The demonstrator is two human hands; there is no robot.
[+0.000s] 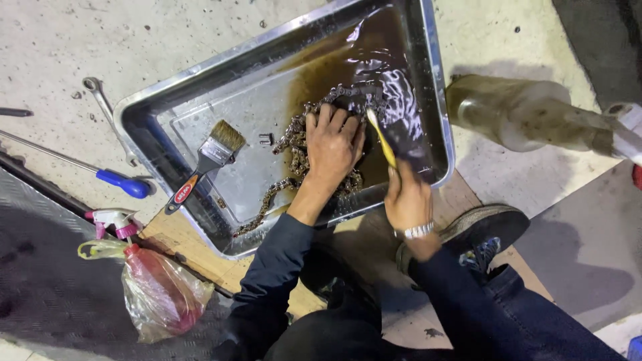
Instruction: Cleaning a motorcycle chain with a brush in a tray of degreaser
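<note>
Sleeves and knees: your dark sleeves and blue trousers fill the 6 o'clock edge, closest to the lens; a worn shoe (pixel 491 226) sits at 4 o'clock beside your right wrist, which wears a metal watch band (pixel 418 231).
Left hand: your left hand (pixel 332 144) lies palm down with fingers spread, pressing on the drive chain (pixel 297 144) near the frame centre.
Right hand: your right hand (pixel 406 197) is closed round the yellow handle of a small brush (pixel 382 139), whose head meets the chain at about 1 o'clock from your left hand.
Chain position: it is bunched under and around your left hand, partly in the dark liquid, with a loose run trailing toward 7 o'clock along the pan floor.
Pan: a rectangular metal tray (pixel 144 107) set askew; brown liquid is pooled in its 1 o'clock corner, the rest of the floor wet and pale.
Inside pan: a flat paintbrush (pixel 204 164) with red-and-black handle lies at 9 o'clock from your left hand, its handle over the rim; a small metal link piece (pixel 266 139) lies between it and the chain.
Outside pan: a combination wrench (pixel 107 113) and a blue-handled tool (pixel 120 182) at 9 o'clock; a spray bottle in a plastic bag (pixel 157 287) at 8 o'clock; a grimy exhaust muffler (pixel 528 113) at 2 o'clock.
</note>
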